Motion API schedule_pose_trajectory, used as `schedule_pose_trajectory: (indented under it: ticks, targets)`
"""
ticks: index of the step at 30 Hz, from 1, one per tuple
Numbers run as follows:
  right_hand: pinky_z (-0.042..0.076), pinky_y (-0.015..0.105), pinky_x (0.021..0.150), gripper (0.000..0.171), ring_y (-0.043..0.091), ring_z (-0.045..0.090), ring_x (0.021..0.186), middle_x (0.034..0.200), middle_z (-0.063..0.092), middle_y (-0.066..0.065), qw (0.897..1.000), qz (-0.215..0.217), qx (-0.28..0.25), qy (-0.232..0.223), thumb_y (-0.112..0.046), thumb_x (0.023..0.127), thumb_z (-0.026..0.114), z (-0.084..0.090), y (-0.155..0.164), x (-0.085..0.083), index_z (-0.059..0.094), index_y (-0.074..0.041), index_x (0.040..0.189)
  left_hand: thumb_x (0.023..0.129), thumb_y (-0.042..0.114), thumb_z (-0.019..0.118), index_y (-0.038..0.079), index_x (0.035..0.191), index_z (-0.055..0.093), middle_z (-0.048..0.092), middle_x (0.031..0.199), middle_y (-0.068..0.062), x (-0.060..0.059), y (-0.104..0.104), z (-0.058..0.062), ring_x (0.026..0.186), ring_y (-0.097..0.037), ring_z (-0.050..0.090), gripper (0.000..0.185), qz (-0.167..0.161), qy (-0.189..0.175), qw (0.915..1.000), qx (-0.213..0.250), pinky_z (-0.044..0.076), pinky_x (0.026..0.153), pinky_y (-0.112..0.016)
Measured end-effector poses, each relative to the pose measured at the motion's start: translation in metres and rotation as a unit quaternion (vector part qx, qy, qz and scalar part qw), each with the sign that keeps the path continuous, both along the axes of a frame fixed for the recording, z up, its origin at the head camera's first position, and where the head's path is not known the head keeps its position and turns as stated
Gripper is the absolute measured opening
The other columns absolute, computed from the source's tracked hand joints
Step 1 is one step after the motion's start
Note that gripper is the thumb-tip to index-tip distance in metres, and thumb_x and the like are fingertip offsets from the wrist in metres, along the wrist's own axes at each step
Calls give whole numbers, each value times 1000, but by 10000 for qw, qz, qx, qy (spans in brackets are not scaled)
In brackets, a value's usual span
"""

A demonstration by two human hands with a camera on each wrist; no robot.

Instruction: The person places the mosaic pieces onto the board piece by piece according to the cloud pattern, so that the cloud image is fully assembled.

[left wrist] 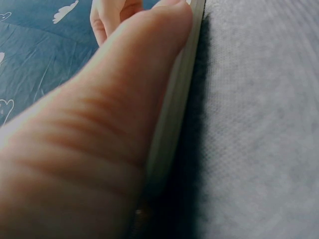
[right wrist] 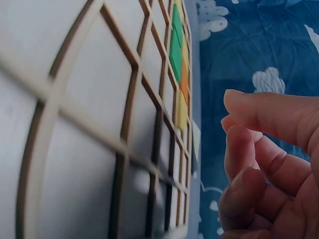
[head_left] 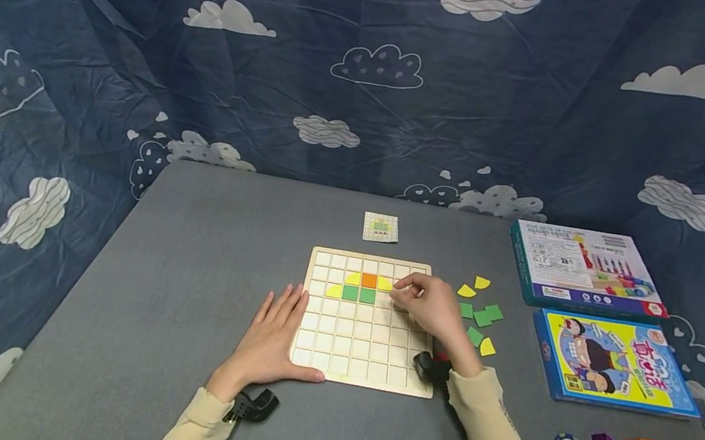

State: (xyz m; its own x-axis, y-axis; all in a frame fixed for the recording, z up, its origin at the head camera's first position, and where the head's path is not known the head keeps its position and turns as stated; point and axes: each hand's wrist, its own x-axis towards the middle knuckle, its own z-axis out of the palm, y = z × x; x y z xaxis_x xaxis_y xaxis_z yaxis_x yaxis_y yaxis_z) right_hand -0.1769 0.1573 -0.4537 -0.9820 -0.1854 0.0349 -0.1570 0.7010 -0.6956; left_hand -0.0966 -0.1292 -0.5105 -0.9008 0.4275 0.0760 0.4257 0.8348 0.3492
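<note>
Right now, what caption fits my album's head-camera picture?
Right hand over a wooden grid board with yellow, orange and green tiles, left hand at its corner.

tiles [head_left: 369, 281] on board [head_left: 342, 344], card [head_left: 381, 228] behind

Free: table [head_left: 147, 281] left of both hands [head_left: 271, 340] [head_left: 433, 306] | Obstacles right of grid board [head_left: 342, 343]: loose tiles [head_left: 483, 318], two boxes [head_left: 589, 272]

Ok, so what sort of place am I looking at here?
Probably a staged indoor play area: a cloud-print cloth behind, a gridded board with coloured tiles, and a cartoon-printed box at the right.
</note>
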Motion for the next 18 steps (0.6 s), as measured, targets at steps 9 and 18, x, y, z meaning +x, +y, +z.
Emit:
schedule_pose_trajectory:
  ticks: [9, 18]
  targets:
    - [34, 29, 44, 15, 17, 44, 52, 64, 55, 1, 9993, -277, 141, 207, -21, 88, 69, 7, 32, 11, 72, -7, 90, 64, 86, 54, 3, 151, 5, 4, 157, -14, 0, 2, -1, 143, -25, -3, 130, -32, -51, 10000, -3, -5, 113, -43]
    - [36, 30, 45, 20, 17, 47, 53, 69, 59, 0, 9976, -461, 431, 283, -26, 85, 72, 9, 66, 22, 72, -7, 91, 64, 87, 51, 4, 152, 5, 3, 158, -12, -1, 1, -2, 143, -23, -4, 130, 24, -46, 10000, -29, -5, 113, -42]
